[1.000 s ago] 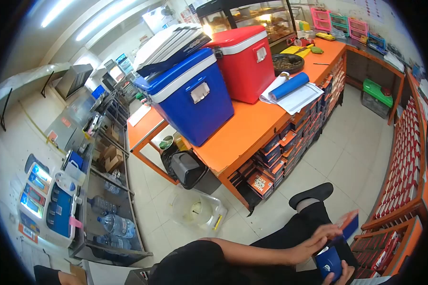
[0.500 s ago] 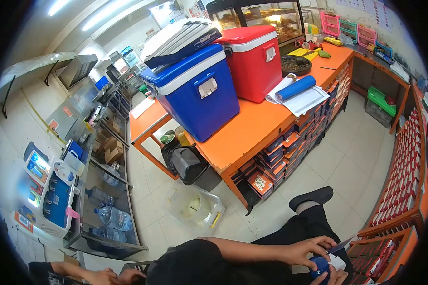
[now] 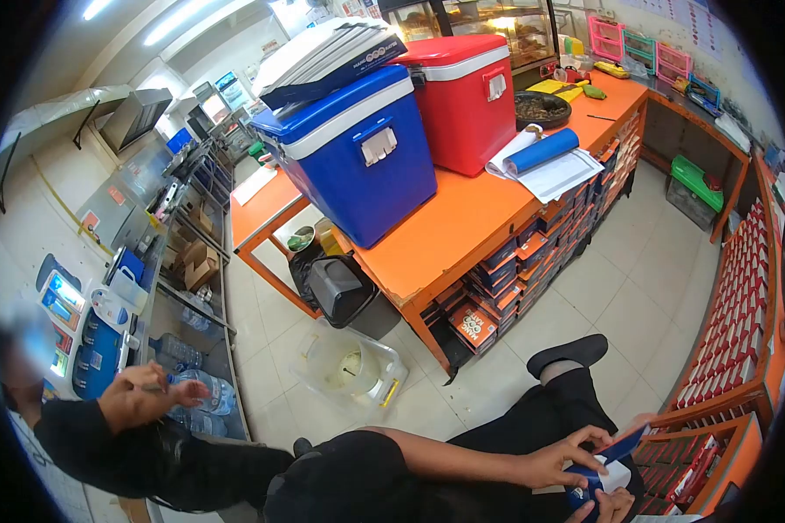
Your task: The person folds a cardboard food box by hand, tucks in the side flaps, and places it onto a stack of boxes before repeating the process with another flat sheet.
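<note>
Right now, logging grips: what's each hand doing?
Left hand: pinching a blue card over a white box.
Right hand: mostly cut off; cannot be told.

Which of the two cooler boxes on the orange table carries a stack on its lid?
The blue cooler: flat folded items lie on it; the red cooler is bare.

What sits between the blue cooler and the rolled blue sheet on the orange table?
The red cooler stands between the blue cooler and the rolled blue sheet, seen in the head view.

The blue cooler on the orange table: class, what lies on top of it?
A tilted stack of flat white-and-navy boxes rests on the blue cooler lid, hiding most of it. The cooler's contents cannot be seen.
</note>
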The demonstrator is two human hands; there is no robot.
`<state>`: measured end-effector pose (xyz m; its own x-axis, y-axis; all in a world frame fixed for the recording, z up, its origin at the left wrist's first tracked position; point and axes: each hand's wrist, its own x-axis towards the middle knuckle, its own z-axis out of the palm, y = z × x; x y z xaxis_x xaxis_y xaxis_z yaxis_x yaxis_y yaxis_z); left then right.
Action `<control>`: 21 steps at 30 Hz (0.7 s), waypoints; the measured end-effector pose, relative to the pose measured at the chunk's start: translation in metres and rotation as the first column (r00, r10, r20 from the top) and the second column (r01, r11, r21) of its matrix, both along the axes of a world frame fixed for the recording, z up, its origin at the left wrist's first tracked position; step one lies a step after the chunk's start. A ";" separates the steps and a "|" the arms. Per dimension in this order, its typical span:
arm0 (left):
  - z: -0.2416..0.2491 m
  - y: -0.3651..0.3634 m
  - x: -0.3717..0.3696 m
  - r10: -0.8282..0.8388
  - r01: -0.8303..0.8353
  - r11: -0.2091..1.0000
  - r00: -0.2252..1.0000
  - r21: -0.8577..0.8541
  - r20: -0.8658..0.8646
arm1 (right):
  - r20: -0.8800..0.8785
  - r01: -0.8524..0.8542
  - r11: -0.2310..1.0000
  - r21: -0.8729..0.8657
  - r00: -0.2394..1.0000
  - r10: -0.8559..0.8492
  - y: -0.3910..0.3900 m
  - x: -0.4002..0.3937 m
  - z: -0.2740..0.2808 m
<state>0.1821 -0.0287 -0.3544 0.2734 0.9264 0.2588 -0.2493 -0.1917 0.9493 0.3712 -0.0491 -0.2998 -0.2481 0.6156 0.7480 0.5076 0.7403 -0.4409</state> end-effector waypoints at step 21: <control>0.001 0.000 -0.003 0.071 -0.102 0.982 0.980 0.161 0.188 | -0.111 0.137 0.977 -0.163 0.982 -0.156 0.008 0.020 -0.013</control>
